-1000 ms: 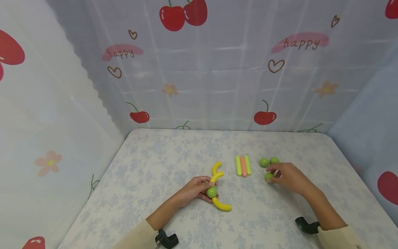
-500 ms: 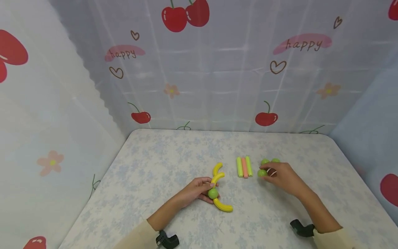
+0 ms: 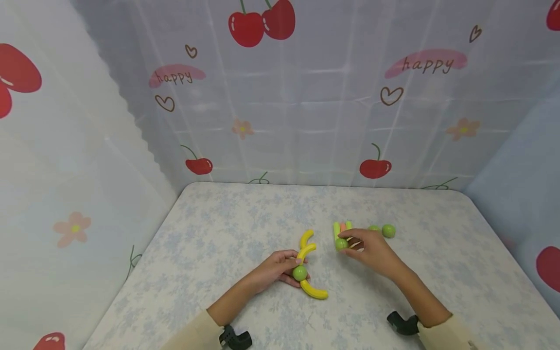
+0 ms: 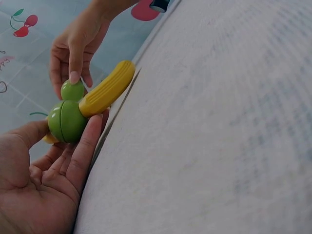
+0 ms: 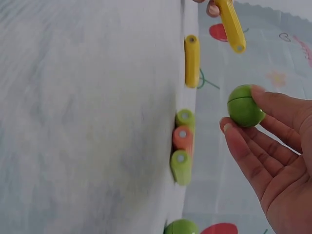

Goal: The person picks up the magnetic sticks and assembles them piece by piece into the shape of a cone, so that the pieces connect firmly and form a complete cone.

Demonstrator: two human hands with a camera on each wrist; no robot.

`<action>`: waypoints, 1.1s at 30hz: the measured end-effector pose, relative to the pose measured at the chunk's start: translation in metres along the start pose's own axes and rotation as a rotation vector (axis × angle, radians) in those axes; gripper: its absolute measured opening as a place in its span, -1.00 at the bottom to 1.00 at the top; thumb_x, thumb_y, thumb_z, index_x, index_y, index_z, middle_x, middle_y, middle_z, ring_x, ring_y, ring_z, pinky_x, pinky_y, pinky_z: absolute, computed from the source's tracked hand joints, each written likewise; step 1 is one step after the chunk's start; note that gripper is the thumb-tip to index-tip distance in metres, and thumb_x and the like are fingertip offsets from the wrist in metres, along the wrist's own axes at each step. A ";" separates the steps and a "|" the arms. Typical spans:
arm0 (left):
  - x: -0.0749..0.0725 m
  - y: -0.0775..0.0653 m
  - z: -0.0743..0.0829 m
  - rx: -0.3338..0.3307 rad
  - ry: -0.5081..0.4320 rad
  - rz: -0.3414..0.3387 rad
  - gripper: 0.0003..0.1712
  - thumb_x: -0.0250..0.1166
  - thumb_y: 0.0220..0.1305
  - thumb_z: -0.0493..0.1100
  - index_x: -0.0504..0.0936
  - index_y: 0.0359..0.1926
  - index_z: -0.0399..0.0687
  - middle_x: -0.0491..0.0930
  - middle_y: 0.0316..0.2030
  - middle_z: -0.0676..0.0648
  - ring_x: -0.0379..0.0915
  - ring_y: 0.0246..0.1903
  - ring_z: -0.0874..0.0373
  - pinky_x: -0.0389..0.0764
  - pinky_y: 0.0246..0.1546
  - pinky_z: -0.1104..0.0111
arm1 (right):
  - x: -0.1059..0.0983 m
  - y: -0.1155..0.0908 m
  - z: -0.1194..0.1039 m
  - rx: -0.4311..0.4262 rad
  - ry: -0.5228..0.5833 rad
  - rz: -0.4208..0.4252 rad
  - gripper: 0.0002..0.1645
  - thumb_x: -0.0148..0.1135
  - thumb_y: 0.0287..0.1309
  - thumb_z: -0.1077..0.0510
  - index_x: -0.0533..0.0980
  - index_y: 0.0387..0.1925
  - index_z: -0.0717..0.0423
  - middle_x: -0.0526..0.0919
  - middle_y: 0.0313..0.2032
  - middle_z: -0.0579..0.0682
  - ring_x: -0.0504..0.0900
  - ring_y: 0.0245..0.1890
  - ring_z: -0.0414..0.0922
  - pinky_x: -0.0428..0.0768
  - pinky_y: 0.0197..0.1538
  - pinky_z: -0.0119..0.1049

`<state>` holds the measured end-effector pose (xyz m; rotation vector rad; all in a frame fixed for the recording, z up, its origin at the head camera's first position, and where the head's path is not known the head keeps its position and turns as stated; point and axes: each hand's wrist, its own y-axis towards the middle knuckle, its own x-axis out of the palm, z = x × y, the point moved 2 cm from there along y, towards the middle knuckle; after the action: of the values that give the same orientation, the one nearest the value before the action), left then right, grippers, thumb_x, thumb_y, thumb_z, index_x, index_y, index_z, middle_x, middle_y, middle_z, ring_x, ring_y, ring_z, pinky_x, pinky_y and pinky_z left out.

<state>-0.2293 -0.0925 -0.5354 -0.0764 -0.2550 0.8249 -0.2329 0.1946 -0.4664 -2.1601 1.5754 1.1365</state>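
My left hand [image 3: 282,267] holds a green ball [image 4: 68,122] between thumb and fingers, with a curved yellow stick on either side of it: one [image 3: 308,250] points away, the other [image 3: 315,291] toward the front. My right hand [image 3: 372,250] pinches a second green ball [image 5: 245,106] by its fingertips, raised off the table in the right wrist view. Seen from the head, this ball overlaps straight lime [image 3: 336,229] and salmon [image 3: 343,226] sticks. A loose curved yellow stick [image 3: 306,237] lies just beyond the left hand.
Two more green balls lie right of the sticks; one [image 3: 388,231] shows fully, the other [image 3: 374,228] is partly behind the right hand. The table [image 3: 227,214] has a pale patterned cover and ends at a cherry-print curtain [image 3: 284,136].
The right hand has picked up a green ball from beside the other two and carried it left, in front of the straight sticks. The left hand keeps its hold almost unmoved.
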 end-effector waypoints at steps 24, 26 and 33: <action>0.000 0.002 -0.002 0.003 0.020 -0.029 -0.53 0.11 0.58 -0.07 0.46 0.24 -0.40 0.72 -0.09 -0.27 0.71 -0.07 -0.03 0.73 -0.15 0.20 | 0.028 0.014 -0.018 -0.132 0.087 -0.065 -0.56 0.49 0.10 0.36 0.66 0.06 0.29 0.76 -0.07 0.05 0.75 -0.18 -0.03 0.70 -0.23 -0.38; 0.001 0.002 -0.002 0.007 0.030 -0.026 -0.53 0.12 0.57 -0.06 0.48 0.22 -0.41 0.73 -0.10 -0.24 0.71 -0.08 -0.02 0.73 -0.14 0.19 | 0.029 0.013 -0.017 -0.132 0.093 -0.064 -0.56 0.49 0.10 0.36 0.66 0.06 0.26 0.75 -0.06 0.04 0.75 -0.18 -0.03 0.70 -0.23 -0.36; 0.000 0.000 0.000 0.014 0.102 -0.008 -0.57 0.16 0.55 -0.08 0.59 0.12 -0.41 0.72 -0.13 -0.14 0.70 -0.18 0.11 0.74 -0.18 0.24 | 0.031 0.015 -0.017 -0.115 0.150 -0.095 -0.56 0.49 0.12 0.34 0.65 0.07 0.20 0.74 -0.03 0.00 0.73 -0.13 -0.03 0.72 -0.18 -0.27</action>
<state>-0.2292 -0.0919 -0.5356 -0.1044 -0.1533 0.8124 -0.2354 0.1566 -0.4733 -2.4181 1.4807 1.0834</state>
